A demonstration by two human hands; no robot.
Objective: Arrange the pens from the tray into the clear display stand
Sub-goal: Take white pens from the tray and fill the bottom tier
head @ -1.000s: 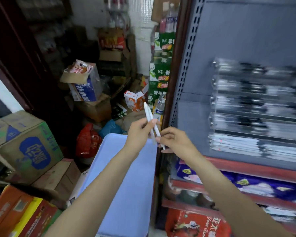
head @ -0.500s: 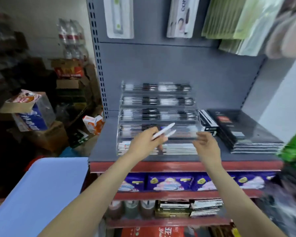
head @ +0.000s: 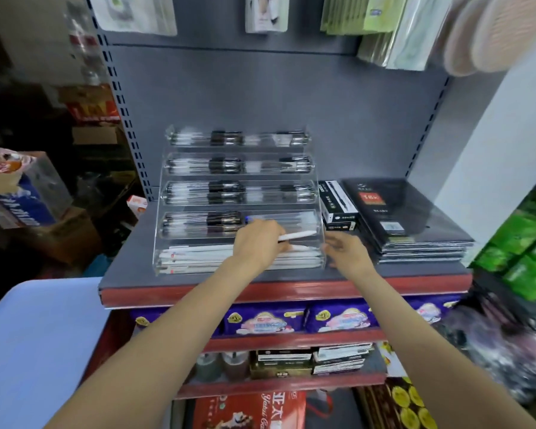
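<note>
A clear tiered display stand (head: 317,193) sits on the grey shelf (head: 127,267), its upper tiers filled with black-and-clear pens and its bottom tier with white pens (head: 198,257). My left hand (head: 259,244) grips a white pen (head: 297,235) lying sideways just over the lower tiers, with a second white pen tip (head: 300,247) showing below it. My right hand (head: 347,252) hovers at the stand's lower right corner with fingers loosely extended, holding nothing. No tray is in view.
Black boxes (head: 338,202) and a stack of dark notebooks (head: 409,218) lie right of the stand. A light blue surface (head: 34,345) sits low at left. Cardboard boxes (head: 25,193) crowd the floor left. Packaged goods hang above and fill the shelves below.
The view has swung from the cluttered floor to the shelf. Both hands moved to the stand; my right hand let go of the pens, and my left hand lowered them toward the bottom tiers.
</note>
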